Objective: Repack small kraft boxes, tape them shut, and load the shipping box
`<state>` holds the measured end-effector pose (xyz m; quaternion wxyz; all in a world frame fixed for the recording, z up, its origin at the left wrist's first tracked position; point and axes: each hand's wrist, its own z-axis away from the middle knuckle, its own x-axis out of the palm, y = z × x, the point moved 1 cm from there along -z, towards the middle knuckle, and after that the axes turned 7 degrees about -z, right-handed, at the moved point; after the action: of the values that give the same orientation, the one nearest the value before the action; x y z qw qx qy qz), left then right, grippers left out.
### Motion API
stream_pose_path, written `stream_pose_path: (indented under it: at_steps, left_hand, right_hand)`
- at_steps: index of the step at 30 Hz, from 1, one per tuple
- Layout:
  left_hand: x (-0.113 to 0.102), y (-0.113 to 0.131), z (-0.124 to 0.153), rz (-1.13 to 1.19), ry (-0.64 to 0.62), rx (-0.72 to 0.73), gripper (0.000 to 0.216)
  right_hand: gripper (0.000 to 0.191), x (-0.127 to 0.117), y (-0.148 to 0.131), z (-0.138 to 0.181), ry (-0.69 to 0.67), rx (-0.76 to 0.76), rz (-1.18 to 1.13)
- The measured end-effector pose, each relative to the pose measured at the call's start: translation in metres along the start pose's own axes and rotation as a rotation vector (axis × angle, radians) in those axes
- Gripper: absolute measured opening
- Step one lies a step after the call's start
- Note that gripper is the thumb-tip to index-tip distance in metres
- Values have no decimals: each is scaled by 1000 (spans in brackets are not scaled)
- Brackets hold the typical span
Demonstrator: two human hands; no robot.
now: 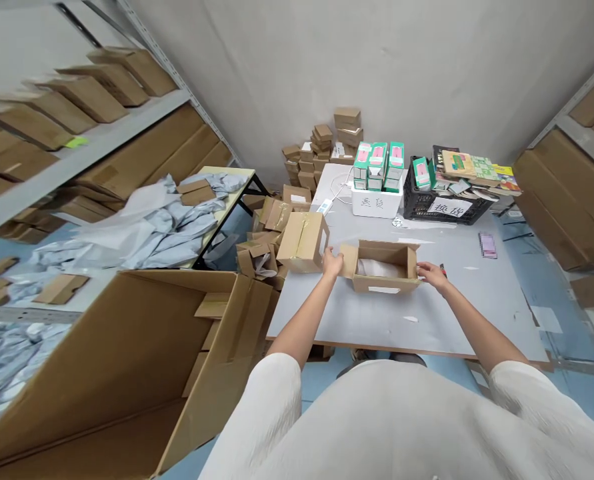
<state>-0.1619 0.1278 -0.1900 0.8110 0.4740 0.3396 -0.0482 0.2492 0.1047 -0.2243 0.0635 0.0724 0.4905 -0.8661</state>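
An open cardboard box lies on the grey-white table, with whitish wrapping visible inside. At its outspread left flap is my left hand, fingers bent and the thumb against the flap's edge. That hand is also close beside a taped cardboard box. My right hand is at the open box's right end, fingertips against the cardboard. A small dark object with a bit of red sticks out of the right hand; most of it is hidden by the palm.
A white bin of green-and-pink boxes and a black crate of books stand at the table's back. A purple packet lies to the right. Left of the table are piled cartons and a big open carton.
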Motion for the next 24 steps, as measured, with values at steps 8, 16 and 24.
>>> stream_pose_path:
  at_steps: [8, 16, 24]
  left_hand:
    - [15, -14, 15, 224, -335, 97, 43]
    - [25, -10, 41, 104, -489, 168, 46]
    - [-1, 8, 61, 226, -396, 278, 63]
  right_hand:
    - [44, 4, -2, -10, 58, 44, 24]
    - [47, 6, -7, 0, -69, 78, -53]
    - [57, -8, -43, 3, -160, -36, -90]
